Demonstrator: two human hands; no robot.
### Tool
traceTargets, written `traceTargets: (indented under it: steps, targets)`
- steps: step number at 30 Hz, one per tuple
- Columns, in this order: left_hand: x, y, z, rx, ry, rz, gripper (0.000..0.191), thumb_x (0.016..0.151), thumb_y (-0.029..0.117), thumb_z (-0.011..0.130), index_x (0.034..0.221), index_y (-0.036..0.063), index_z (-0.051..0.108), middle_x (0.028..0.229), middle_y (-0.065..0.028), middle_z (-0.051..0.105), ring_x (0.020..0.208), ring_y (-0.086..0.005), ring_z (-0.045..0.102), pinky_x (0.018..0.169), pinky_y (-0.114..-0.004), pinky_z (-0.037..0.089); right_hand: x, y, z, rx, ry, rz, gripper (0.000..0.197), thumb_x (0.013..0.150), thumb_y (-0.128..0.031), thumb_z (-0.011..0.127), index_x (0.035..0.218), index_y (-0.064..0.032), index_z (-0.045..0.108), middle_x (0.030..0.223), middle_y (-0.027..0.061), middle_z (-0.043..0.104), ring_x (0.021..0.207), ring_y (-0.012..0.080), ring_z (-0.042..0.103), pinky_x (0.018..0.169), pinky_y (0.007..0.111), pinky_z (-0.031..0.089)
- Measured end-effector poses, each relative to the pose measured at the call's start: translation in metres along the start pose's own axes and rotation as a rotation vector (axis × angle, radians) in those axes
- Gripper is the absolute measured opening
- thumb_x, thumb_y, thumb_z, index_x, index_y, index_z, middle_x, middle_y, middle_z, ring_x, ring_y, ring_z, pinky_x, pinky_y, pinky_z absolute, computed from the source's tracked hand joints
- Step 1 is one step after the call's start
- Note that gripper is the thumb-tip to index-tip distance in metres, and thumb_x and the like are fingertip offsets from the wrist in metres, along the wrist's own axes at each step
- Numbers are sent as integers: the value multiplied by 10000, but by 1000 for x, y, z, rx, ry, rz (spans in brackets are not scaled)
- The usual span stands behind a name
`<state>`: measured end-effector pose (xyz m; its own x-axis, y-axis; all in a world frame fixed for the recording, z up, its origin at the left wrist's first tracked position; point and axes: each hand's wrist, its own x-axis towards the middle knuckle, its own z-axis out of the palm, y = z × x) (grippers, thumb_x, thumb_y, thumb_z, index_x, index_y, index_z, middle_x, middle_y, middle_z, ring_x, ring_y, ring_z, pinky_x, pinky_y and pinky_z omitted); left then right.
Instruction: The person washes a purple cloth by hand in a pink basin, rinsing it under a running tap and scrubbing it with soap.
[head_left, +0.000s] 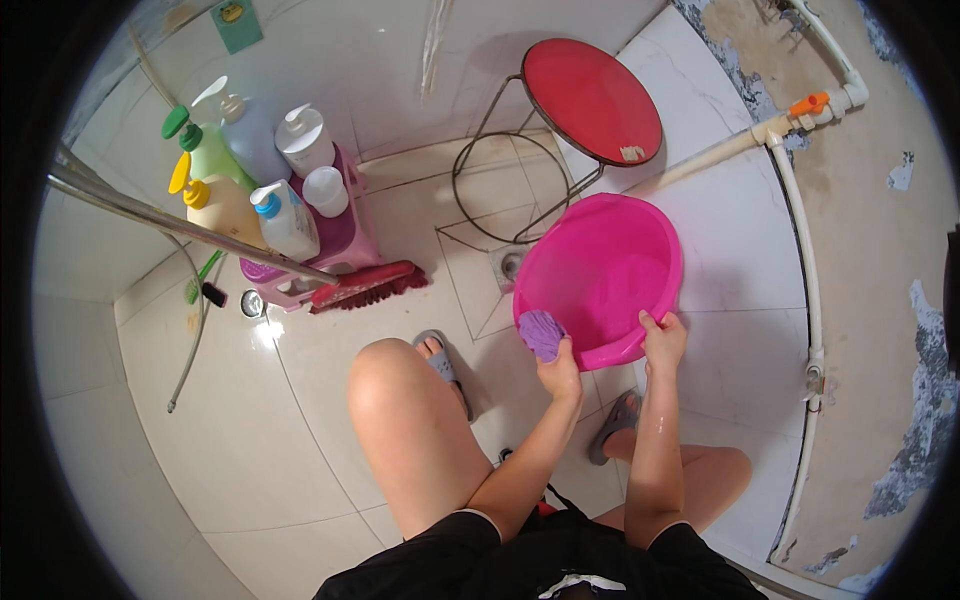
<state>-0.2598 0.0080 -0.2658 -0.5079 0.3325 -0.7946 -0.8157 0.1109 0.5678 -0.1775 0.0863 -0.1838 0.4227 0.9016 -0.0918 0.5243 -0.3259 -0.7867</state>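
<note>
A pink plastic basin (615, 262) is tilted over the tiled floor between my hands, beside a floor drain (512, 265). My left hand (559, 372) grips its near left rim and holds a bunched purple cloth (541, 334) against the rim. With thumb over the edge, my right hand (664, 341) grips the near right rim. The inside of the basin shows no objects. Whether the basin touches the floor, I cannot tell.
Behind the basin, a red round stool (592, 101) with a metal frame leans by the wall. Several pump bottles (223, 202) crowd a pink plastic stool (337, 225) at left. A red broom (367, 285) lies before it. White pipes (802, 247) run along the right wall.
</note>
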Motion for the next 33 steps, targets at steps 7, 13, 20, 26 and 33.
traceTargets:
  steps: [7,13,20,26,33]
  targets:
    - [10,-9,0,-147,-73,-98,350,727,150,622,1019,-17,527,946,-80,590,843,-167,549,765,-280,414,-1,-6,10,-161,58,-154,209,662,-146,685,615,-9,534,549,82,538,518,170,497,539,320,395]
    - [9,7,2,-80,-100,-246,357,713,263,611,1014,106,501,837,-36,570,624,-162,574,422,-304,467,-7,-16,19,-255,82,-231,202,656,-153,691,624,-15,546,546,92,549,512,207,517,533,335,403]
    - [13,16,-1,-39,-104,-314,329,694,273,625,956,108,513,755,-30,560,502,-130,527,320,-268,390,-22,-35,23,-307,80,-255,207,652,-163,694,644,-16,548,556,98,552,523,216,525,550,334,414]
    - [11,-6,-10,36,-214,121,446,678,288,635,1041,53,529,836,-95,579,759,-263,563,699,-357,467,-8,25,-4,200,21,0,69,747,-54,622,741,-81,560,640,-11,527,460,56,435,360,203,301]
    - [-15,-15,-52,406,-73,76,571,636,313,669,1066,-32,519,1074,-218,486,987,-331,473,888,-377,350,-61,25,-49,492,1,351,68,755,-37,605,777,-80,558,695,-16,535,511,55,470,385,198,343]
